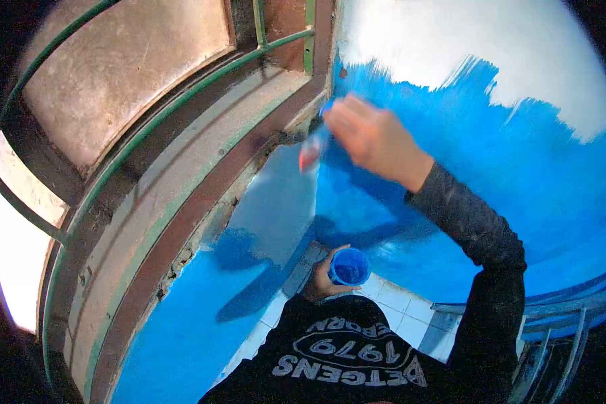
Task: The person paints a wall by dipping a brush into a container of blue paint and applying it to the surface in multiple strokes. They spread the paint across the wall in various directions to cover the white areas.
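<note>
My right hand (367, 135) is closed around a paintbrush (314, 149), slightly blurred, near the corner where the blue-painted wall (438, 175) meets the window frame. Lower down, my left hand (324, 277) holds a small blue cup (349, 266) with blue paint inside, its opening facing up. White surface shows above the ragged upper edge of the blue paint. Left of the corner, a narrower wall (269, 202) is greyish at the top and bright blue below.
A window with a brown frame (209, 172) and green metal bars (141, 131) fills the left side. White tiles (411, 306) lie below the cup. A bluish metal rack (559, 323) stands at lower right.
</note>
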Tool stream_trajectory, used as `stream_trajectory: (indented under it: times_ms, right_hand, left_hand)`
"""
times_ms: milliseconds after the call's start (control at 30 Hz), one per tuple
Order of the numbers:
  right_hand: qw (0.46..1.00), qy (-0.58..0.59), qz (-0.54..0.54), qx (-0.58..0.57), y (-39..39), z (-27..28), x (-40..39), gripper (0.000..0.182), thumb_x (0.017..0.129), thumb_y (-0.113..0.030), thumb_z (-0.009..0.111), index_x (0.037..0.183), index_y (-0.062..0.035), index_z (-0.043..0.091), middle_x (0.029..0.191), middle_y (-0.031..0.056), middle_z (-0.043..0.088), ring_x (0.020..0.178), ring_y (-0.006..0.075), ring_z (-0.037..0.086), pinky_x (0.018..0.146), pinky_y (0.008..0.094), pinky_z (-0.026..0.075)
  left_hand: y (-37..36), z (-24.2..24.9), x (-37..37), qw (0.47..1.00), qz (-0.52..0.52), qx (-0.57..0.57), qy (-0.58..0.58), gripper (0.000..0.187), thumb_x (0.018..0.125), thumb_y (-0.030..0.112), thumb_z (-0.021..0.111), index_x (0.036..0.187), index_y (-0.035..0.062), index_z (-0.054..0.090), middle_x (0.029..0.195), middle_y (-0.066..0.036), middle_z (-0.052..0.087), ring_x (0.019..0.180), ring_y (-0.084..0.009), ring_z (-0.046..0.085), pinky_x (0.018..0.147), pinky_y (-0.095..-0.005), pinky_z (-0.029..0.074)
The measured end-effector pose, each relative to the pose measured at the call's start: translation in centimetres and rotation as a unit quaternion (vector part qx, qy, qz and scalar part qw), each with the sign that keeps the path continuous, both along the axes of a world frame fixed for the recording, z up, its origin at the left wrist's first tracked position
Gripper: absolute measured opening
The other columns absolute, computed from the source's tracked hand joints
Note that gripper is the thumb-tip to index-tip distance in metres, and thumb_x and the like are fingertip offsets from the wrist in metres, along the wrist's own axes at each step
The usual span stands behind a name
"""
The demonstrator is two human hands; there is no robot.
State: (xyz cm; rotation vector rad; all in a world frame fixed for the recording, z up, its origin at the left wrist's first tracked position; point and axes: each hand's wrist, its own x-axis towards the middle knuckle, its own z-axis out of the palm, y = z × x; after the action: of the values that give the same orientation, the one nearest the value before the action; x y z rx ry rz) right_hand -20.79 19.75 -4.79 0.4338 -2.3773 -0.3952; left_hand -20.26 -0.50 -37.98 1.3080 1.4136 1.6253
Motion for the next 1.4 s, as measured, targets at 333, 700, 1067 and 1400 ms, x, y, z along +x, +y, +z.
stream_trajectory:
  times_ms: [333, 700, 1067, 1400]
  right_hand:
    - [0.967, 0.218, 0.011, 0.135, 0.4, 7.7, -1.8, 0.021, 0.086, -0.011, 0.069, 0.106, -0.0053, 0.070, 0.093, 0.0047, 0.056, 0.086, 0.0209, 0.063, 0.064, 0.0309, 0.057]
    - [0.993, 0.001, 0.004, 0.119, 0.6, -2.6, 1.6, 0.031, 0.080, -0.012, 0.068, 0.111, -0.0042, 0.068, 0.088, 0.0024, 0.056, 0.086, 0.0192, 0.061, 0.061, 0.0310, 0.055]
    - [0.967, 0.245, 0.011, -0.069, 4.1, 7.9, -3.9, 0.021, 0.085, -0.022, 0.080, 0.091, -0.0065, 0.067, 0.088, 0.0086, 0.065, 0.084, 0.0278, 0.068, 0.070, 0.0406, 0.057]
    - [0.875, 0.474, 0.064, -0.070, 0.3, 11.4, -1.1, 0.016, 0.086, -0.013, 0.081, 0.098, -0.0024, 0.077, 0.081, 0.0072, 0.073, 0.063, 0.0118, 0.066, 0.052, 0.0270, 0.054]
  left_hand:
    - [0.1, -1.0, -0.1, 0.999, -0.050, 0.018, 0.011, 0.106, 0.068, 0.022, 0.097, 0.153, 0.0079, 0.035, 0.133, -0.016, 0.062, 0.124, -0.0272, 0.061, 0.109, -0.0443, 0.045]
    - [0.5, -0.7, 0.1, 0.998, -0.045, 0.033, -0.008, 0.107, 0.066, 0.026, 0.099, 0.152, 0.0064, 0.039, 0.130, -0.017, 0.065, 0.122, -0.0271, 0.063, 0.107, -0.0427, 0.048]
    - [0.5, -1.4, 0.3, 0.995, -0.066, -0.069, -0.011, 0.111, 0.064, 0.032, 0.099, 0.153, 0.0112, 0.037, 0.139, -0.018, 0.059, 0.129, -0.0310, 0.059, 0.111, -0.0463, 0.046]
    - [-0.2, 1.1, 0.1, 0.997, 0.001, -0.072, -0.012, 0.110, 0.062, 0.037, 0.100, 0.151, 0.0079, 0.043, 0.136, -0.017, 0.061, 0.126, -0.0280, 0.061, 0.109, -0.0441, 0.047]
